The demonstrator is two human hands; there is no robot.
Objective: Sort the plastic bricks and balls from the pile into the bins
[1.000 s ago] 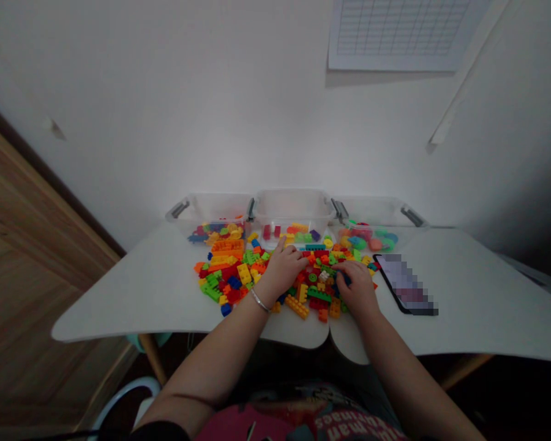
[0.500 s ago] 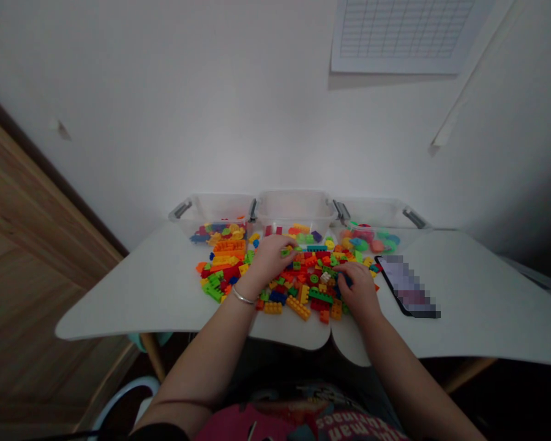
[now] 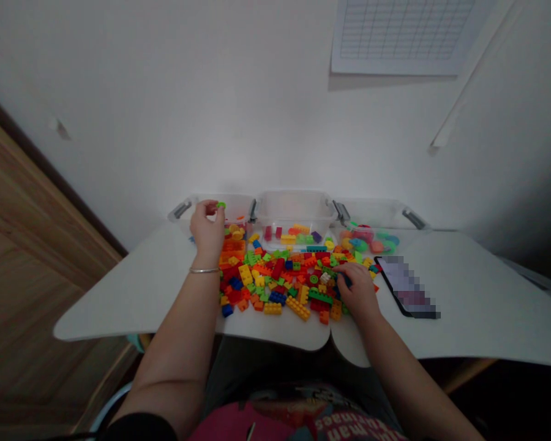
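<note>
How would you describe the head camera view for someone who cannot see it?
A person's left hand holds up a small green piece by a clear bin, while the right hand rests among a heap of colourful toy bricks on a white table. A phone lies nearby.

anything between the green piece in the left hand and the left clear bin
Nothing visible: the small green piece is pinched in the left hand, directly over the clear plastic bin, and no lid shows on it.
</note>
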